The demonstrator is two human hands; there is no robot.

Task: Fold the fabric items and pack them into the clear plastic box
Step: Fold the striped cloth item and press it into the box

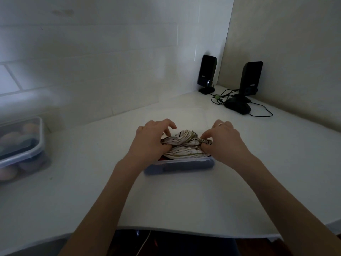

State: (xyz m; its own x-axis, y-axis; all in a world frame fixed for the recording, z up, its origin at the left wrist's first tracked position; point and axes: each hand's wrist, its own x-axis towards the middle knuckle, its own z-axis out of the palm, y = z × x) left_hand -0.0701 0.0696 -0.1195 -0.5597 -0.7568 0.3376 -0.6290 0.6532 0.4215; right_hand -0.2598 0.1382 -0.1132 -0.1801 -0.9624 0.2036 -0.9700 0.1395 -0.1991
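At the middle of a white tabletop (184, 200) sits a clear plastic box (179, 166), its near wall and blue-tinted rim facing the viewer. A striped fabric item (184, 145), cream with dark and olive lines, lies bunched on top of the box's contents and rises above the rim. Something red shows beneath it at the near left corner. The left hand (153, 137) holds the cloth's left end, its grip narrow, thumb side tucked into the folds and fingers arched above. The right hand (223, 139), with a ring on one finger, pinches the right end tightly.

This looks like the packing step: the cloth is being tucked down into the box. The next move likely calls for pressing the bundle flat below the rim.

To the far left stands another lidded container (20, 145) with rounded shapes inside. Two black speakers (206, 73) with trailing cables stand in the far right corner.
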